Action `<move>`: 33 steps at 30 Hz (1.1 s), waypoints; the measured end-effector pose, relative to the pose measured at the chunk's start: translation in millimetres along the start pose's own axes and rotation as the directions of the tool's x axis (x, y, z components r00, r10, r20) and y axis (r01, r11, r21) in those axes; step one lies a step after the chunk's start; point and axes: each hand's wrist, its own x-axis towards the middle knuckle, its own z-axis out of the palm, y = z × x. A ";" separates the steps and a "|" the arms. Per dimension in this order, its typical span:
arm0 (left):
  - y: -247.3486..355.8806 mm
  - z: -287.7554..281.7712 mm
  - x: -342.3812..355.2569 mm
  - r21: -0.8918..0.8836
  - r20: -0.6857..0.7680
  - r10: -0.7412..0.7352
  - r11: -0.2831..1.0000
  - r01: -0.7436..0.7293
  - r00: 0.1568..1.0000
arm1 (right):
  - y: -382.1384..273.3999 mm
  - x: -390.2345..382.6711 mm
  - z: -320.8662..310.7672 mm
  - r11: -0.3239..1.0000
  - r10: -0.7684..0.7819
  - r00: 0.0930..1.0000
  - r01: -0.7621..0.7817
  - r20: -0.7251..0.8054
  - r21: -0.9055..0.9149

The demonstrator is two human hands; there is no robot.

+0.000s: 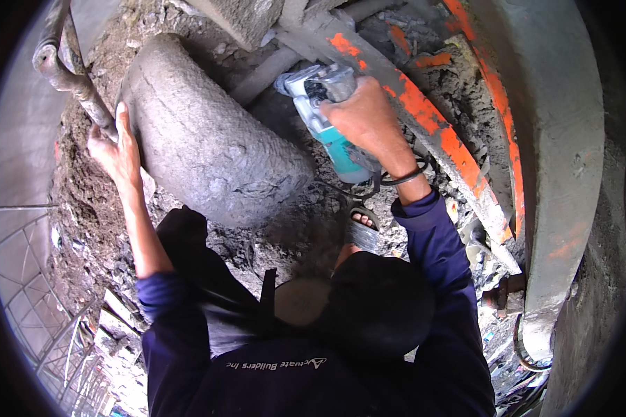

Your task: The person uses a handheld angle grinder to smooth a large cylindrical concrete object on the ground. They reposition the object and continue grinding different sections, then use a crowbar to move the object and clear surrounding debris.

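Note:
My left hand (118, 154) closes round the lower end of a worn, dirt-coated metal bar (90, 101). Its thumb points up along the edge of a large rounded grey piece (209, 132), stone or concrete by its look. In my right hand (370, 121) is a corded power tool (342, 154) with a teal body and a dusty silver-grey head. The tool is held off to the right of the grey piece, and its far end is partly covered by my fingers. A black cord (396, 181) loops by my right wrist.
A grey beam with flaking orange paint (431, 125) slants down on the right, beside a thick, curved grey metal part (567, 160). Rubble (83, 236) covers the ground. A sandaled foot (364, 219) shows below the tool. Wire mesh (35, 278) stands at far left.

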 end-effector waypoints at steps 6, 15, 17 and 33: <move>-49.6 23.5 -6.5 -0.175 0.112 -0.331 0.922 0.346 0.937 | -7.7 0.3 -7.4 0.999 0.038 0.999 -0.037 0.023 -0.031; -50.8 24.3 -1.4 -0.131 0.148 -0.294 0.941 0.313 0.944 | -6.3 -7.4 8.1 0.994 -0.064 0.998 0.063 -0.012 -0.085; -51.4 24.7 -3.7 -0.107 0.123 -0.284 0.949 0.298 0.951 | -3.9 -8.3 12.6 0.996 -0.072 0.997 0.072 -0.002 -0.053; -58.9 24.8 -0.4 -0.037 0.119 -0.266 0.962 0.272 0.957 | -0.3 -9.3 15.7 0.997 -0.081 0.996 0.081 -0.021 -0.005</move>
